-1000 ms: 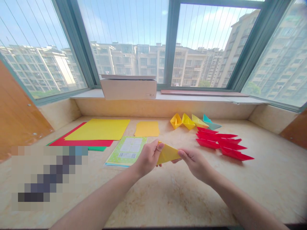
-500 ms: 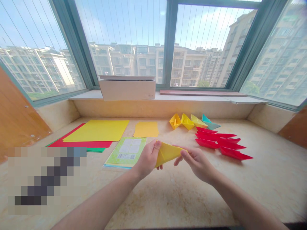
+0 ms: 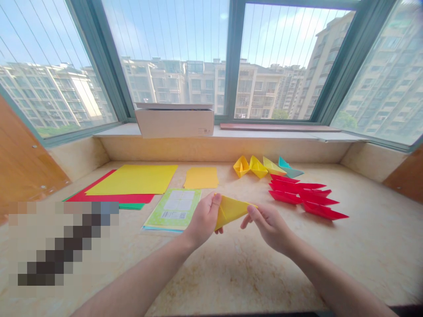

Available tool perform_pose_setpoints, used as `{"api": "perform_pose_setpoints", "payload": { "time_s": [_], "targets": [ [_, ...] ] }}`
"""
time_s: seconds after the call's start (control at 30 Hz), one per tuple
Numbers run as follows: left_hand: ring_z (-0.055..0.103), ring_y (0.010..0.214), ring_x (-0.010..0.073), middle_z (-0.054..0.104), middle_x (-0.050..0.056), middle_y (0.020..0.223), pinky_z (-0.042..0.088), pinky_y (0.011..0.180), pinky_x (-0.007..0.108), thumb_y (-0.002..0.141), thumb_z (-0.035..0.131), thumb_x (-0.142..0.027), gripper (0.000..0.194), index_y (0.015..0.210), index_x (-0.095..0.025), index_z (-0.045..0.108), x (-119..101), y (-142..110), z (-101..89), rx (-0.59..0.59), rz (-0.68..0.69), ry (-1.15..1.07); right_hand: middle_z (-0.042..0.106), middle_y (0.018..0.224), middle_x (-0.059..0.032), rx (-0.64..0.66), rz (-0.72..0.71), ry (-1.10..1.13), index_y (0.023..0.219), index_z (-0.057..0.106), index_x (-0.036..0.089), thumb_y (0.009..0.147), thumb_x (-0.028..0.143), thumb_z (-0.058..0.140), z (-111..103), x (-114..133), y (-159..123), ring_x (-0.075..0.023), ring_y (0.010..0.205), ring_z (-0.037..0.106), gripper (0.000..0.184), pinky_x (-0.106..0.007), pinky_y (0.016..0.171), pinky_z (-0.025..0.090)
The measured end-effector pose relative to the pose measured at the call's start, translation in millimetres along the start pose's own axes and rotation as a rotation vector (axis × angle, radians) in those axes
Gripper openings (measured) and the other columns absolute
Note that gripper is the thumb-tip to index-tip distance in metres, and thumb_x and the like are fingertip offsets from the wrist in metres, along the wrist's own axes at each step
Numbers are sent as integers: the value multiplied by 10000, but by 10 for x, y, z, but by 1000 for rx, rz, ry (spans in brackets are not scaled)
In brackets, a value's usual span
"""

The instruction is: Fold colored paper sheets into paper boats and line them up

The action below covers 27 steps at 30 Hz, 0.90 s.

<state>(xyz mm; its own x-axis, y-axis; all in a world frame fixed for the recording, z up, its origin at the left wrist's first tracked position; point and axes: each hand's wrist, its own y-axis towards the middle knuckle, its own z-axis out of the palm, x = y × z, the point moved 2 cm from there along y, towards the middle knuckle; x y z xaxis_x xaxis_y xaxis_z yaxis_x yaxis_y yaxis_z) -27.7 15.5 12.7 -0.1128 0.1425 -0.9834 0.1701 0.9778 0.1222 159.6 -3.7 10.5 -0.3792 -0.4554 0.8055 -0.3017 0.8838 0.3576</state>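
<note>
A folded yellow paper piece [image 3: 231, 209], triangular and pointing right, is held just above the stone table [image 3: 231, 273]. My left hand [image 3: 203, 220] pinches its left end between thumb and fingers. My right hand [image 3: 269, 224] pinches its right tip with thumb and forefinger, the other fingers curled loosely below. Both forearms reach in from the bottom edge.
Yellow paper boats [image 3: 251, 166] and a teal boat [image 3: 287, 168] stand at the back; several red folded boats [image 3: 304, 198] lie to the right. Yellow, red and green sheets [image 3: 128, 182], a small yellow sheet [image 3: 201, 177] and a green paper pack [image 3: 173, 209] lie left. A cardboard box [image 3: 175, 121] sits on the sill.
The yellow piece has been lifted slightly and tilted, and my right hand has shifted its grip along the right tip, with the fingers looser than before.
</note>
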Motion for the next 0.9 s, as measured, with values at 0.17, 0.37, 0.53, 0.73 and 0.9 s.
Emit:
{"api": "perform_pose_setpoints", "payload": {
  "time_s": [0.17,0.37,0.53,0.73,0.9],
  "targets": [
    [540,320,108,520,-61,524,356,279,160,913,425,-626,459,782,-187,456,-14,-23,21,1,19,0,756,787,-62,38,8,83,783,755,188,1009,453,347,4,49,-8,-214,789,699,536,-296,717,497],
    [579,367,128,564,-37,527,397,332,180,897,423,-661,487,812,-184,466,-7,-44,69,19,12,-116,737,739,-53,-48,-52,78,703,695,188,989,426,401,10,-9,-23,-197,691,676,474,-290,630,488],
    [642,492,155,675,37,658,470,426,225,916,341,-682,571,951,-148,543,-35,-68,112,99,-5,-171,728,770,-42,13,-107,-20,835,691,202,914,288,563,121,61,-16,-184,706,639,173,-243,547,475],
    [632,1138,275,599,172,1316,564,826,353,928,343,-671,681,1367,-161,446,85,-52,87,157,-27,-154,738,848,-87,-33,-30,-72,902,684,203,915,282,545,240,-31,-36,-231,742,665,160,-303,601,515],
    [247,1466,265,361,144,1544,253,1184,415,984,302,-573,639,1471,-165,368,121,-43,60,134,54,-39,751,955,-96,-59,-52,-51,981,699,217,916,319,536,279,-59,-19,-278,835,691,203,-403,796,543]
  ]
}}
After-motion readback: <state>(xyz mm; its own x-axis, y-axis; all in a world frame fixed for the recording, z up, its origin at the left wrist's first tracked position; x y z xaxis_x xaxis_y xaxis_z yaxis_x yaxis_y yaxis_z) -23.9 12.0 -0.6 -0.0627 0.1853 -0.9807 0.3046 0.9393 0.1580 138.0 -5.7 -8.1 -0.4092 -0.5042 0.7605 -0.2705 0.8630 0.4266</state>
